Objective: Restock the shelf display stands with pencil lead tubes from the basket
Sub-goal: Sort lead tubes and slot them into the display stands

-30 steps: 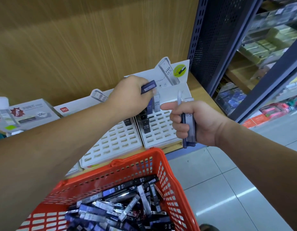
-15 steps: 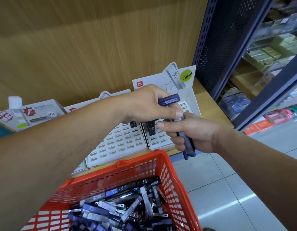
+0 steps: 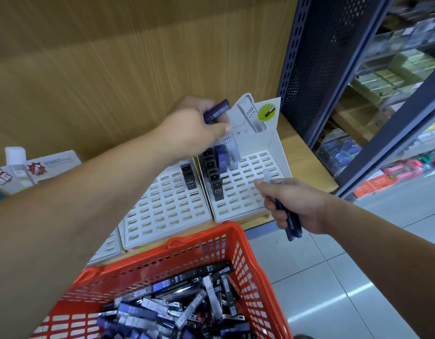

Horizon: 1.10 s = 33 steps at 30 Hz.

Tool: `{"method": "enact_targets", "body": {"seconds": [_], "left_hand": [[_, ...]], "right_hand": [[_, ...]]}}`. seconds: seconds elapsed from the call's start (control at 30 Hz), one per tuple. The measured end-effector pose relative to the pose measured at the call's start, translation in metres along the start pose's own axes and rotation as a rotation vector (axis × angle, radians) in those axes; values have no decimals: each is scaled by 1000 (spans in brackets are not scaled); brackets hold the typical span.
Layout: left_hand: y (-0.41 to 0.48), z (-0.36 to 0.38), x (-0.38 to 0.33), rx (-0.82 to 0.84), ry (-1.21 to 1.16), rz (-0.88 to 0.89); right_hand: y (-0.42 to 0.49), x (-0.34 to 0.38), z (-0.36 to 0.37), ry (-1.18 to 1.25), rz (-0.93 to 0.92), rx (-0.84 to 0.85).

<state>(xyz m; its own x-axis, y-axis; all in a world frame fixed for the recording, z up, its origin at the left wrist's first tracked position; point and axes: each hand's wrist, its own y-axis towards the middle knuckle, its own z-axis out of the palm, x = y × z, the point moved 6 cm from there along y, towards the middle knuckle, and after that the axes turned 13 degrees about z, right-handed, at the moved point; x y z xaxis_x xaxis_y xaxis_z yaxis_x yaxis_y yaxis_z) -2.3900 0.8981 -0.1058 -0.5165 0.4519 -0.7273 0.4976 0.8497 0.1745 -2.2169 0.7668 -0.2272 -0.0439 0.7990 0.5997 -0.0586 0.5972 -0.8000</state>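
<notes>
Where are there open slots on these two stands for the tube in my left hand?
Left stand: nearly all slots open; only black tubes at its back right corner. Right stand: free right of the clear tube to the side wall, and across the front rows. Crowded at its back left, under your left hand.

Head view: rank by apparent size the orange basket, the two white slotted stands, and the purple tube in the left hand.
1. Orange basket, helped by nearness to the camera.
2. Right stand and left stand: look alike, left partly hidden, unranked.
3. Purple tube in the left hand.
</notes>
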Motion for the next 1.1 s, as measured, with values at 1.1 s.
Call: {"method": "enact_targets", "body": {"seconds": [1.1], "left_hand": [[-88, 67, -16, 146, -548, -466]], "right_hand": [[-10, 70, 14, 792, -262, 112]]}}
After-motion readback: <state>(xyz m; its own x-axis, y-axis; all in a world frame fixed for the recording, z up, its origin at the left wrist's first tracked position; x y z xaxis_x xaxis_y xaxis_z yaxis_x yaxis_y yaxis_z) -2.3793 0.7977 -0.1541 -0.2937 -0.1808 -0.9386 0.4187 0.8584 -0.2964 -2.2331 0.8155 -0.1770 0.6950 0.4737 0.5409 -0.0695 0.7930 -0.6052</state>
